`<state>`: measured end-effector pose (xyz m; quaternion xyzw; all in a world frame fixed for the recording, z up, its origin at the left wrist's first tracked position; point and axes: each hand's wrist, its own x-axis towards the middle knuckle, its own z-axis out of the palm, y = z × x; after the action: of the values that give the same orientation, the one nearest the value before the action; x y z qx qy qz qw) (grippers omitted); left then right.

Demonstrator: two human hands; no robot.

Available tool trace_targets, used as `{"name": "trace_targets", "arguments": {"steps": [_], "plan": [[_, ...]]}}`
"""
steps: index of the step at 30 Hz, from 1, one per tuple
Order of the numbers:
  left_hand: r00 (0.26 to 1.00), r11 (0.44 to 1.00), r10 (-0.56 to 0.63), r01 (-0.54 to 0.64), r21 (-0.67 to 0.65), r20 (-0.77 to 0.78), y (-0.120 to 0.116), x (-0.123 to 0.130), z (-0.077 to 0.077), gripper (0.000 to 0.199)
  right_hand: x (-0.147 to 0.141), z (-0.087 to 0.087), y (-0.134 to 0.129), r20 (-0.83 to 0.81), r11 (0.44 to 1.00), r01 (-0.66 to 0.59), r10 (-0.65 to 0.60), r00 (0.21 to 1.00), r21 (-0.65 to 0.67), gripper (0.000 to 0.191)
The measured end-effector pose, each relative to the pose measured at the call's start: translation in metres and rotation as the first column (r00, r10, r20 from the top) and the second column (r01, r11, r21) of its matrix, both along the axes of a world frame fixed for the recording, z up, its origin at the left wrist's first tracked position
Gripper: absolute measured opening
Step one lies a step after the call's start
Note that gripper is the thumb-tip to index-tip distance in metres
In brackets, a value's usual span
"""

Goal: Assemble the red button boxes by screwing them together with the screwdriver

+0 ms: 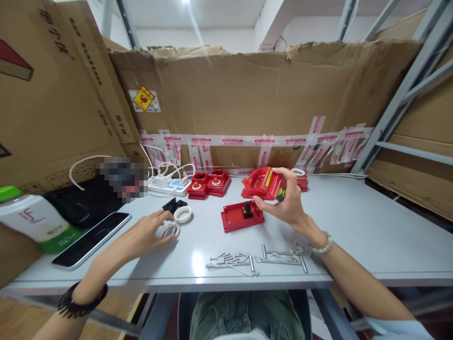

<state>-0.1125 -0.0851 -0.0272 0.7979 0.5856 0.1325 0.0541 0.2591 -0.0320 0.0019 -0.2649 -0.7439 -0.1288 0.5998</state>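
Head view: my right fingers (289, 178) grasp a red housing cover (270, 191) above the red base (231, 218) on the worktop (371, 226); my left fingers (165, 216) meet a white ring (178, 230), grip unclear. Cover and base are unjoined, screws (229, 258) loose.

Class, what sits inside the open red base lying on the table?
The red base holds a small dark block; whatever lies directly beneath the block is covered, so unseen.
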Motion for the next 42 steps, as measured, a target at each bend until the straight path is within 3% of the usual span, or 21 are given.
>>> {"name": "trace_targets", "arguments": {"steps": [3,6,10,13,16,18,20,24,28,33,38,42], "plan": [[0.989,0.982,-0.125,0.112,0.153,0.075,0.001,0.029,0.011,0.034,-0.001,0.0,-0.001,-0.024,0.996,-0.035,0.033,0.999,-0.087,0.067],[0.934,0.938,-0.295,0.243,0.247,0.201,0.01,0.075,0.02,0.041,-0.003,-0.001,-0.003,-0.042,0.962,-0.087,0.079,0.996,-0.258,0.065],[0.835,0.901,-0.426,0.354,0.253,0.348,0.036,0.133,0.022,0.082,-0.005,-0.003,-0.003,-0.034,0.83,-0.195,0.208,0.978,-0.523,0.059],[0.76,0.875,-0.484,0.429,0.224,0.434,0.053,0.156,0.023,0.091,-0.004,-0.003,-0.001,-0.046,0.76,-0.248,0.276,0.96,-0.6,0.056],[0.735,0.871,-0.488,0.445,0.208,0.47,0.059,0.159,0.025,0.08,0.001,-0.003,0.005,-0.058,0.736,-0.263,0.292,0.955,-0.624,0.061],[0.769,0.886,-0.463,0.413,0.211,0.44,0.058,0.154,0.025,0.075,0.007,-0.001,0.009,-0.036,0.725,-0.228,0.27,0.962,-0.65,0.07],[0.828,0.897,-0.441,0.388,0.213,0.347,0.057,0.15,0.024,0.072,0.013,0.001,0.013,-0.01,0.729,-0.18,0.231,0.973,-0.66,0.076],[0.911,0.915,-0.393,0.376,0.147,0.121,0.054,0.149,0.018,0.069,0.023,0.005,0.018,0.036,0.743,-0.082,0.141,0.989,-0.665,0.062],[0.935,0.933,-0.355,0.354,0.064,0.005,0.053,0.153,0.013,0.068,0.027,0.002,0.021,0.186,0.648,0.007,0.208,0.96,-0.761,0.063],[0.94,0.938,-0.341,0.341,0.053,-0.011,0.057,0.154,0.007,0.07,0.026,-0.008,0.025,0.355,0.528,0.131,0.349,0.867,-0.839,0.086],[0.911,0.912,-0.41,0.408,0.046,0.055,0.063,0.156,-0.001,0.072,0.024,-0.012,0.028,0.419,0.546,0.157,0.397,0.817,-0.823,0.079],[0.916,0.917,-0.398,0.397,0.042,0.048,0.062,0.151,0.005,0.083,0.022,-0.013,0.027,0.538,0.568,0.335,0.236,0.809,-0.752,0.078]]}}
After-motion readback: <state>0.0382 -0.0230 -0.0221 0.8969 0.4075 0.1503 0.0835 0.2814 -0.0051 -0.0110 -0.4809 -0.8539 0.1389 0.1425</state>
